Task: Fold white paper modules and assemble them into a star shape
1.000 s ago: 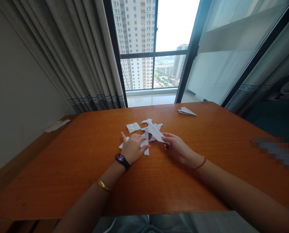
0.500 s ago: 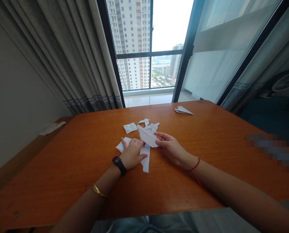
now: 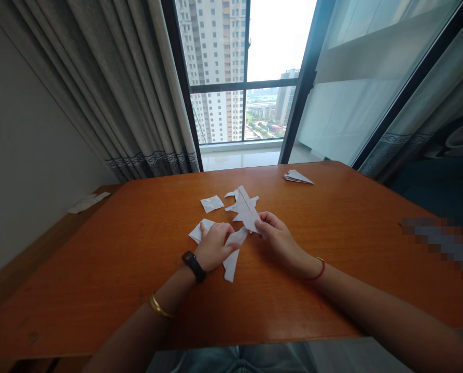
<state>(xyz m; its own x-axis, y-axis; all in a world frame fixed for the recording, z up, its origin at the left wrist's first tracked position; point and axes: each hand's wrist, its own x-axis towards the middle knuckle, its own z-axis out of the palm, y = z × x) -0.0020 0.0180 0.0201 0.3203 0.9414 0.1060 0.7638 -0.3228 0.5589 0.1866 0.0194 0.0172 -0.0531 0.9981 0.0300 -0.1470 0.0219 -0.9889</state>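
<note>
While your left hand (image 3: 215,246) is pinching a bent paper piece (image 3: 237,237) over the tabletop (image 3: 293,305), your right hand (image 3: 283,241) is gripping a creased paper strip (image 3: 246,206) by its near end. Beyond, a paper square (image 3: 212,203) is lying leftward, a pointed fold (image 3: 298,177) nearer the far edge.

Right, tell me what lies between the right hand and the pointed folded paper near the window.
Only bare wooden tabletop lies between the right hand and the pointed paper, in the head view.

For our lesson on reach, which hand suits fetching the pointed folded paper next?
Probably the right hand: it is nearer the pointed folded paper, though it holds a paper piece.
</note>
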